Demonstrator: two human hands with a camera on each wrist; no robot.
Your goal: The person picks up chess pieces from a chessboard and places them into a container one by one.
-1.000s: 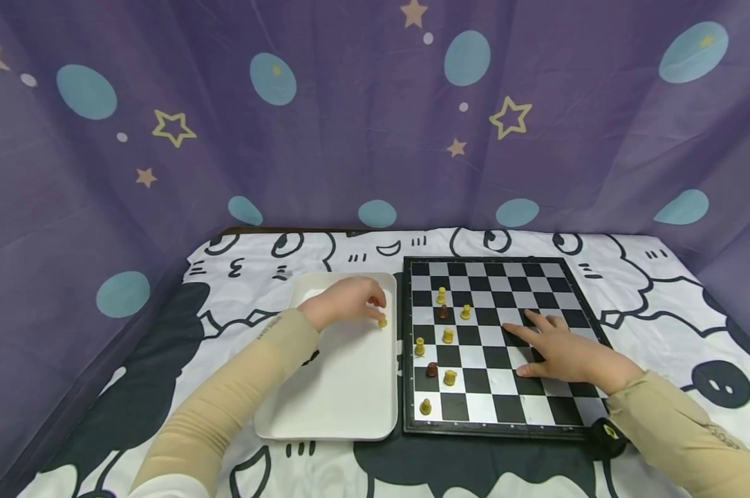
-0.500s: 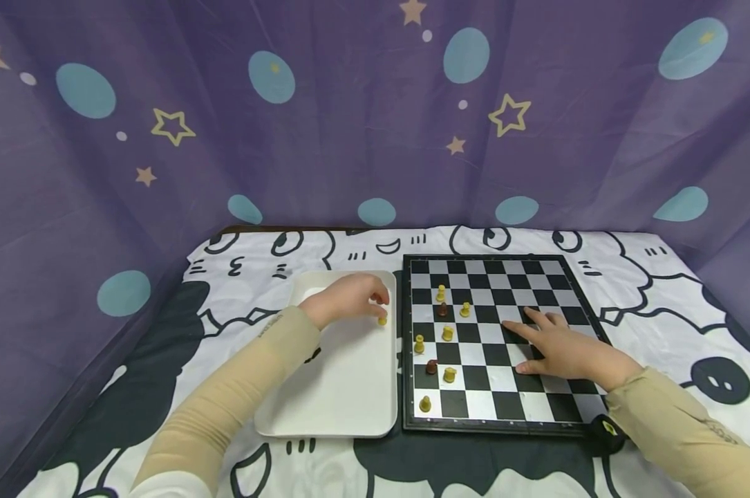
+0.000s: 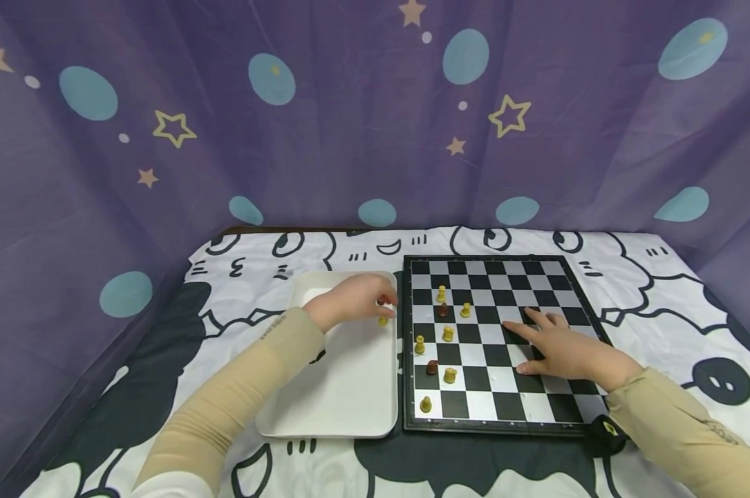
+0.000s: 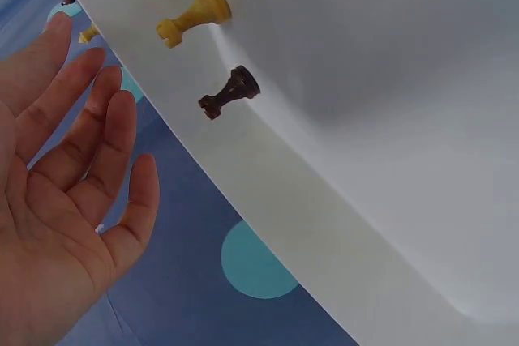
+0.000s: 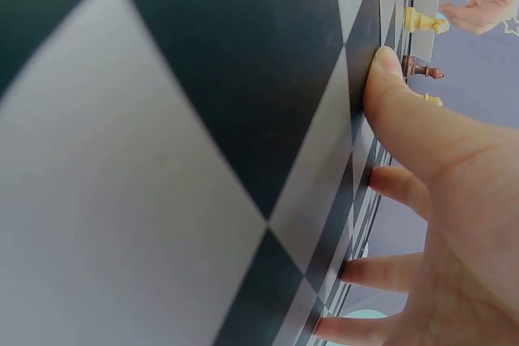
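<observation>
My left hand [image 3: 354, 301] hovers at the far right side of a white tray [image 3: 331, 415], its fingers loosely bent with nothing between them. Just beyond those fingers, a yellow rook [image 4: 195, 15] and a dark brown rook [image 4: 230, 91] stand in the tray in the left wrist view. In the head view the fingers partly cover the brown one. My right hand [image 3: 564, 353] rests with spread fingers on the right half of a chessboard [image 3: 505, 411]. Its thumb and fingertips [image 5: 384, 61] touch the squares.
Along the board's left side stand yellow and brown chess pieces, among them a yellow rook [image 3: 442, 294], a yellow knight [image 3: 450, 375] and a yellow pawn [image 3: 426, 404]. The tray lies close beside the board on a patterned cloth [image 3: 325, 477]. A purple curtain [image 3: 350, 152] hangs behind.
My left hand has shifted slightly right, toward the tray's right rim, and the brown rook shows under its fingers. The right hand has stayed in place.
</observation>
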